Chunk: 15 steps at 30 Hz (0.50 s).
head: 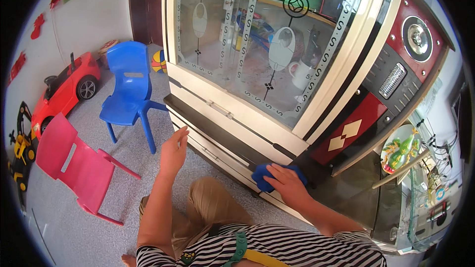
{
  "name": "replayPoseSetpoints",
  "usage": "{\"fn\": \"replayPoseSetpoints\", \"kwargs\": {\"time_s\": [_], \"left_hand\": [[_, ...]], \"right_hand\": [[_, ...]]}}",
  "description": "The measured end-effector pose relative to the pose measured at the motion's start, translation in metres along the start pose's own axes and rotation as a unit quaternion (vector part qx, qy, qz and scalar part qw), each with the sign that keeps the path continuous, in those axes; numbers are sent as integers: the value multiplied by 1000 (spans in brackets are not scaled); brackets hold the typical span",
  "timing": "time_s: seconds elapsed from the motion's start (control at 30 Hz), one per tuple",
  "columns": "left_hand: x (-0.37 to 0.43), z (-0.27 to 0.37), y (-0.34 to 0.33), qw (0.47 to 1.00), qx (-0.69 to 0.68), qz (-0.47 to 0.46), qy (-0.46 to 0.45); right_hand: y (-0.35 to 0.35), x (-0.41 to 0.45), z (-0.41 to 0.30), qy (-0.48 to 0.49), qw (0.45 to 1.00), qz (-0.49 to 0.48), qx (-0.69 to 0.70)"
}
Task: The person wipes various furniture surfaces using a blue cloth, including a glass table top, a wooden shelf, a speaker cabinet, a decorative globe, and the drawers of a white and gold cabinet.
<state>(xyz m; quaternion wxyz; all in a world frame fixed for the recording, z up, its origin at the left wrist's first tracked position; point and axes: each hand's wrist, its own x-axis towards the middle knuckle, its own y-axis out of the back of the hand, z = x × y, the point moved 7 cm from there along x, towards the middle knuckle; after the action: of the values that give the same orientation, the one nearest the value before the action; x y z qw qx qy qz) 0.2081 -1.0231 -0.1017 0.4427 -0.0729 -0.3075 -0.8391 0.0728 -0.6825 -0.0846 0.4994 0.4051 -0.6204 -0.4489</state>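
My right hand (287,183) presses a blue cloth (262,178) onto the right end of the dark ledge (207,128) of a cream-and-black cabinet. My left hand (173,152) is empty, raised near the ledge's left end, with the thumb a little apart from the fingers. From this angle I cannot tell whether it touches the cabinet. A cream drawer front (256,129) with a clear handle (219,109) lies above the ledge. Below it is a lower drawer with another handle (210,153). Patterned glass doors (274,55) rise over the drawers.
A blue plastic chair (128,81) and a pink one (79,167) stand to the left. Behind them are a red toy car (66,89), a yellow toy digger (23,148) and a ball (159,61). At right, a glass stand (412,207) holds cables and a decorated plate (400,148).
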Motion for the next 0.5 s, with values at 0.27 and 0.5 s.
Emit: {"fn": "replayPoseSetpoints", "kwargs": {"time_s": [0.27,0.5], "left_hand": [[40,47,-86,886,-402,-96,212],[58,47,-118,847,-470,-68,237]], "right_hand": [[114,29,-32,46,951,297,-76],[98,152,-32,43,928,257,-266]]}}
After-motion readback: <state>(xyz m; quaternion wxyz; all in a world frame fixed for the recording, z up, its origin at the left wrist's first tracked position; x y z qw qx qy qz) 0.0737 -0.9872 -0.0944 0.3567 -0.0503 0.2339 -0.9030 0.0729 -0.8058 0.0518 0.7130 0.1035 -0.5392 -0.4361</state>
